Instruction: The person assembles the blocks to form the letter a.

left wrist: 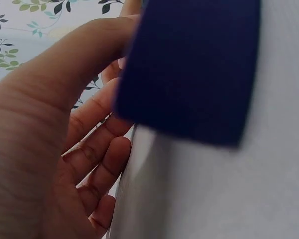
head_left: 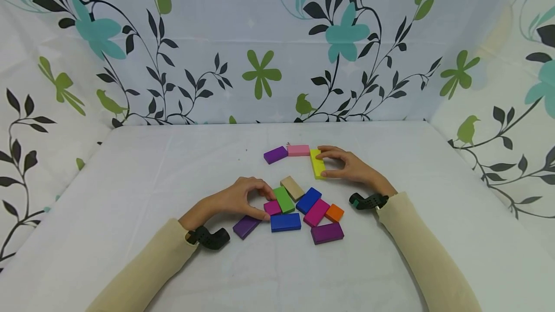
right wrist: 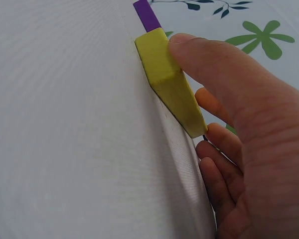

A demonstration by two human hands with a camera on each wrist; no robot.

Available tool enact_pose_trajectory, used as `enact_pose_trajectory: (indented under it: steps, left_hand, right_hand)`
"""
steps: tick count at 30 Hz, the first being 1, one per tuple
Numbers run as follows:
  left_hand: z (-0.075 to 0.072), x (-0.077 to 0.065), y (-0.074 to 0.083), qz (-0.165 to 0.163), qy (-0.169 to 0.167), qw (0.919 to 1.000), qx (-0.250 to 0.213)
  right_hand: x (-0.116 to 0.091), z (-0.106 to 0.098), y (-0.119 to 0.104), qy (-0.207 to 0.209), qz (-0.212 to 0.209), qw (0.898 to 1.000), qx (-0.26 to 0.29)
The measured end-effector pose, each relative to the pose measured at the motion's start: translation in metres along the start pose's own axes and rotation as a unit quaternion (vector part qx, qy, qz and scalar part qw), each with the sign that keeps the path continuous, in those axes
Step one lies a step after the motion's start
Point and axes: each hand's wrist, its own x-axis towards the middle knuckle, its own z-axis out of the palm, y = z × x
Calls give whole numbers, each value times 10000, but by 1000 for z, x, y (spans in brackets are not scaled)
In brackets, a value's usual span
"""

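In the head view my left hand (head_left: pixel 240 199) pinches a small magenta block (head_left: pixel 272 207) between thumb and fingers. Its fingertips lie right beside a green block (head_left: pixel 284 200), and the thumb tip is at the corner of a blue block (head_left: pixel 285 222). A dark bluish block (left wrist: pixel 189 69) looms close in the left wrist view and hides the thumb tip. Farther back, my right hand (head_left: pixel 349 165) holds a yellow block (head_left: pixel 317 163) by its ends, thumb at the near one. This yellow block stands at the right end of a row with a pink block (head_left: pixel 298 150) and a purple block (head_left: pixel 275 155).
A purple block (head_left: pixel 246 227) lies below the left hand. Right of the green block are a tan block (head_left: pixel 292 188), another blue block (head_left: pixel 309 200), a magenta block (head_left: pixel 316 213), an orange block (head_left: pixel 335 213) and a dark purple block (head_left: pixel 327 233). White cloth (head_left: pixel 182 158) covers the table.
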Motion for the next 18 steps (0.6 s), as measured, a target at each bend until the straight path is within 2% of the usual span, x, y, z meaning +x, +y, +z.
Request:
enact_pose_trajectory:
  steps: [4,6,12,18]
  left_hand:
    - [-1,0,2,49,12,10000,34]
    - [-1,0,3,48,17,10000,60]
    - [-1,1,1,-57,49,9999,79]
    - [-1,1,-1,67,121,9999,35]
  right_hand:
    - [-5,0,-18,1,57,10000,-17]
    - [-5,1,-21,13,85,10000,3]
    - [1,1,0,42,75,10000,-51]
    - [2,-1,6,24,16,10000,25]
